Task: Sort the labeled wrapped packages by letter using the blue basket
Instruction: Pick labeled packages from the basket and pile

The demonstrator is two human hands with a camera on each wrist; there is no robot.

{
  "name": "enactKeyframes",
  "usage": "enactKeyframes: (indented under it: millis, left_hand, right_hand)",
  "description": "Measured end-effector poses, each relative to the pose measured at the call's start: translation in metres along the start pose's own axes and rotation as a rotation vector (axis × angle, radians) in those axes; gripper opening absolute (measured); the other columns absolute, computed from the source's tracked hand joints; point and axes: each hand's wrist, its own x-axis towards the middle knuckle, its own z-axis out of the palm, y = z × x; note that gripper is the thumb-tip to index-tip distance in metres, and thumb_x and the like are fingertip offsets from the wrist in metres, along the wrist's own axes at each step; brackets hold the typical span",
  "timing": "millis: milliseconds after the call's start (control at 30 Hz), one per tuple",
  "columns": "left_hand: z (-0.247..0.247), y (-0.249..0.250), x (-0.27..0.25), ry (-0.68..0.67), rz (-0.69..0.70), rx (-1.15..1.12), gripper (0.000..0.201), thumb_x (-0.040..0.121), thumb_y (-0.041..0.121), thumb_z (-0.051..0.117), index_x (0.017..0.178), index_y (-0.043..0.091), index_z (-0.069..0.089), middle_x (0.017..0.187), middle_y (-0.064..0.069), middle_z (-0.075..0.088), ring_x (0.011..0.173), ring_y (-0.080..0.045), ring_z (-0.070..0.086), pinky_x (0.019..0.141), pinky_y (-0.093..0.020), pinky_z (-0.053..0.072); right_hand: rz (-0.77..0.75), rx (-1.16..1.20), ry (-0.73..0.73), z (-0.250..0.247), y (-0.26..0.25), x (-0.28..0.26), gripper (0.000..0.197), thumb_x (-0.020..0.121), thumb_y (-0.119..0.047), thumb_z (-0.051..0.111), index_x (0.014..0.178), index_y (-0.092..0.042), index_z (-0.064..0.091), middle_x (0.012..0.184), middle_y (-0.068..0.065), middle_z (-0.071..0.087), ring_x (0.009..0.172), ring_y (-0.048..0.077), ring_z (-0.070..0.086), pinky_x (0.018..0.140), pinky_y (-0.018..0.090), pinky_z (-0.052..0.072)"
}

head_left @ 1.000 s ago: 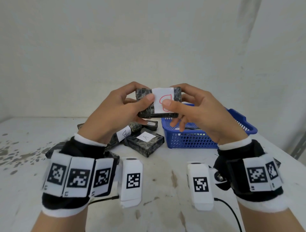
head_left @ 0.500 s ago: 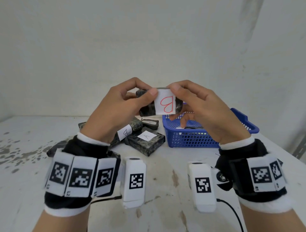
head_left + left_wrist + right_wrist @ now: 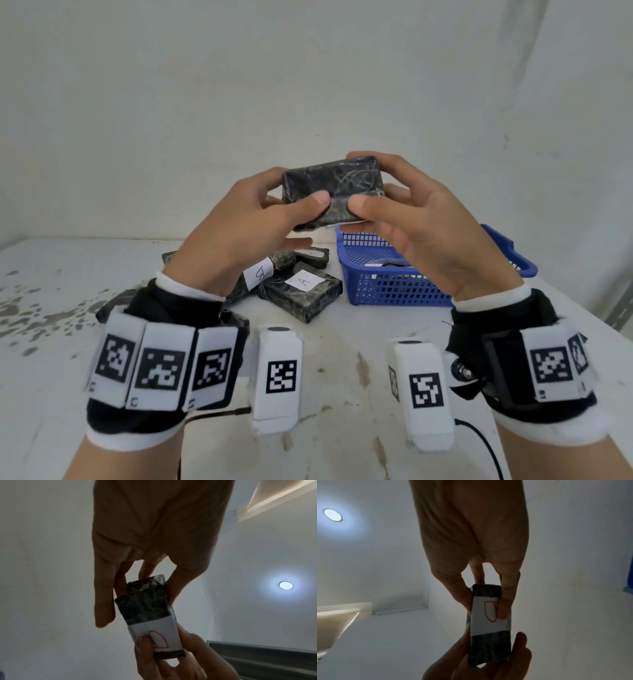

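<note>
A small rectangular package wrapped in dark, marbled glossy paper (image 3: 331,187) is held in the air above and just left of the blue plastic mesh basket (image 3: 404,291), its white paper label turned downward. In the wrist views that label (image 3: 155,635) carries a letter drawn in red, partly covered by a finger, so it cannot be read for certain. The left hand (image 3: 239,233) pinches the package's left end with thumb in front and fingers behind; the right hand (image 3: 421,236) grips the right end the same way, one finger lying across the label (image 3: 489,615).

Inside the basket something dark with a white patch (image 3: 390,264) lies on the floor, probably a package already sorted. To the left of the basket, on the stained white table (image 3: 325,394), a loose heap of the same dark wrapped packages remains: one labelled A (image 3: 303,294) nearest the basket, one with a label that seems to read B (image 3: 262,274) beside it, and others behind.

Judging by this, sorting is at an early stage: perhaps one piece placed, one in hand, several still waiting.
</note>
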Motion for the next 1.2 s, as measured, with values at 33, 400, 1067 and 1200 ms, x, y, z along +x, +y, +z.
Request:
enactKeyframes:
  millis: [33,400,1067,1200]
  left_hand:
    - [0.0002,0.0002,-0.0007,-0.006,0.007,-0.007,0.028,0.089,0.013,0.065,0.117,0.011,0.065,0.112,-0.020,0.069,0.102,-0.027,0.070,0.084,-0.037,0.059]
    - [-0.0022,-0.0001,-0.0021,-0.019,0.057,-0.006,0.020,0.087,0.011,0.069,0.107,0.012,0.070,0.108,-0.020,0.070,0.101,-0.028,0.070,0.087,-0.033,0.058]
    - [0.0001,0.0050,-0.0054,0.037,0.107,0.002,0.058,0.069,0.036,0.069,0.123,0.018,0.061,0.120,-0.007,0.062,0.086,-0.018,0.071,0.069,-0.034,0.060]
    - [-0.0005,0.0050,-0.0049,0.029,0.061,0.008,0.040,0.080,0.019,0.072,0.118,0.015,0.064,0.106,-0.011,0.072,0.092,-0.025,0.073,0.079,-0.033,0.060]
  right_hand:
    - [0.001,0.005,-0.008,-0.0002,-0.0001,-0.0004,0.049,0.081,-0.014,0.073,0.129,-0.019,0.063,0.119,0.022,0.069,0.106,0.033,0.071,0.094,0.040,0.056]
    - [-0.004,-0.185,-0.013,0.0005,-0.0030,-0.0050,0.028,0.088,-0.022,0.072,0.116,-0.022,0.067,0.088,0.002,0.073,0.060,0.018,0.061,0.053,0.027,0.049]
    - [-0.035,-0.143,0.031,-0.0036,-0.0026,-0.0015,0.046,0.079,-0.038,0.073,0.124,-0.040,0.064,0.099,0.001,0.076,0.096,0.020,0.073,0.080,0.033,0.056]
    - [-0.034,-0.132,0.022,-0.0028,-0.0046,-0.0031,0.049,0.078,-0.032,0.074,0.124,-0.040,0.062,0.106,0.008,0.075,0.099,0.025,0.073,0.086,0.037,0.057]
